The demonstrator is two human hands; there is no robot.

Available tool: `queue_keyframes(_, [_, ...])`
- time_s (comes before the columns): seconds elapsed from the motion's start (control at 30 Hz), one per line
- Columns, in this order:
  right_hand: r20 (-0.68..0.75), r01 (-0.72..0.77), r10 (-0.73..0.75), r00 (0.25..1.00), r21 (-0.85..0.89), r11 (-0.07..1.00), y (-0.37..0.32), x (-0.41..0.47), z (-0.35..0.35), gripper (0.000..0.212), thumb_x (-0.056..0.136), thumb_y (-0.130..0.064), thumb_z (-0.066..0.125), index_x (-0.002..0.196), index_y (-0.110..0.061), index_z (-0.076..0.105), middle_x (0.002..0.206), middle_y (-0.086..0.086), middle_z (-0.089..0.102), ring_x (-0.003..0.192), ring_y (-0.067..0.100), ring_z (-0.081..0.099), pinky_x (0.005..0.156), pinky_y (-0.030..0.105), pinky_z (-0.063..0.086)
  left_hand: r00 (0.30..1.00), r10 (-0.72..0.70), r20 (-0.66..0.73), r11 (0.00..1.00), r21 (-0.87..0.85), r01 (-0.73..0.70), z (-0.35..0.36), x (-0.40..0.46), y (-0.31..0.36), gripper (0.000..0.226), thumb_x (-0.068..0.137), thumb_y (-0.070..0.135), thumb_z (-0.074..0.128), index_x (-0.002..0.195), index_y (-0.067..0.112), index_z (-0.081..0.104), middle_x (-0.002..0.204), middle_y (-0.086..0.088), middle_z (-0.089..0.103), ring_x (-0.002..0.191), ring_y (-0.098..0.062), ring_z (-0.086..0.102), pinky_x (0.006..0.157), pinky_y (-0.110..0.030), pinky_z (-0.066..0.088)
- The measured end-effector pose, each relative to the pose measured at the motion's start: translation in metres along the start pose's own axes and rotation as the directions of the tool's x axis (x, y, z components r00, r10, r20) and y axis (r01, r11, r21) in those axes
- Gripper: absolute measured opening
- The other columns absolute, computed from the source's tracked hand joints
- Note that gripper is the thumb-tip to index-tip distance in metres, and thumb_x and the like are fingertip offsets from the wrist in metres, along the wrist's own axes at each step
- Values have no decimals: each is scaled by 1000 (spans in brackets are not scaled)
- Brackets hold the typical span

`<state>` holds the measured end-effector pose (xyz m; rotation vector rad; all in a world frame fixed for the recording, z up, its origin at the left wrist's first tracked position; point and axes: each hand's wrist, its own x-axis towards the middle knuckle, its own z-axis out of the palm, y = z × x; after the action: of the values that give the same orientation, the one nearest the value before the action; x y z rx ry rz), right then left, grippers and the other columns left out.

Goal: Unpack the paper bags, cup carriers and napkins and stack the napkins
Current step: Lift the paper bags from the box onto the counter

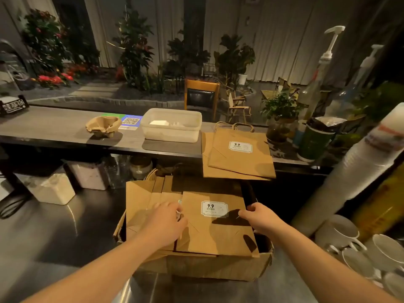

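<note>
A cardboard box [218, 267] stands on the steel counter in front of me, filled with flat brown paper bags. My left hand [166, 221] grips the left edge of the top bag [216, 235], which bears a white "9.9" label. My right hand [255, 217] holds that bag's right edge by the box wall. Two more flat bags [238, 162] lie stacked on the raised shelf beyond. A brown pulp cup carrier [103, 125] sits further left on that shelf. A clear plastic tub [172, 132] next to it holds white napkins [158, 122].
White cups [358, 250] and a tall sleeve of paper cups [363, 165] crowd the right side. Syrup pump bottles [321, 68], a green cup [314, 138] and a potted plant [282, 112] stand at the shelf's right end. Tubs and jars [87, 173] sit under the shelf.
</note>
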<state>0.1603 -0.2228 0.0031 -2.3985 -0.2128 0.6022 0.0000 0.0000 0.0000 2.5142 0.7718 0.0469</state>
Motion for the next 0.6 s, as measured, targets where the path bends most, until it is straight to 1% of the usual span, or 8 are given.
queue_keyframes(0.07, [5,-32,31,999,15,999,0,0,3,64,97,-43,64,150,-15,40,139,7,56,116,23,59,94,35,55,1000,-7,-6,995,95,8,0,1,-2,45,101,51,54,143,35,50,141,12,53,131,-15,44,111,-37,44])
queue_keyframes(0.13, [18,-46,45,999,30,999,4,0,8,62,96,-43,66,146,-15,44,131,5,58,108,19,59,88,33,55,999,-28,-27,991,134,31,1,2,-6,49,101,55,51,146,36,46,147,11,49,136,-18,41,113,-39,39])
queue_keyframes(0.23, [4,-68,68,998,56,996,12,4,16,58,92,-39,72,140,-15,50,111,0,61,96,15,60,86,33,57,996,-86,-24,994,72,87,2,3,-10,54,100,54,53,149,34,44,152,8,45,140,-22,39,116,-42,37])
queue_keyframes(0.33, [30,-104,102,994,81,991,12,2,21,49,89,-28,77,130,-16,53,99,-1,60,84,15,61,71,29,53,992,-122,-23,992,-22,122,0,6,-12,58,99,53,56,151,32,41,153,5,42,139,-23,40,114,-43,40])
queue_keyframes(0.37, [47,-125,121,992,87,988,13,2,24,46,88,-26,79,125,-18,53,99,0,61,84,16,61,70,31,54,990,-136,-23,989,-59,134,0,6,-11,58,99,53,57,151,32,42,153,5,42,138,-23,42,113,-43,41])
queue_keyframes(0.43, [70,-154,147,987,106,982,15,3,27,47,86,-27,80,122,-20,50,102,3,61,88,20,62,77,36,59,986,-168,-20,976,-141,164,0,8,-9,56,98,53,58,149,33,43,152,4,41,135,-23,44,111,-44,46])
queue_keyframes(0.53, [83,-175,163,983,174,969,18,5,34,62,83,-26,83,133,-23,46,109,4,62,96,25,64,82,42,61,974,-226,-14,932,-293,212,-2,10,-8,53,99,50,59,146,32,45,152,3,41,134,-24,46,110,-48,47])
queue_keyframes(0.6, [84,-174,159,984,226,958,17,5,38,68,82,-24,83,137,-23,44,110,5,63,98,27,65,84,45,61,968,-251,-15,894,-386,226,-5,10,-8,50,100,46,60,145,31,47,150,3,43,131,-21,47,109,-45,47])
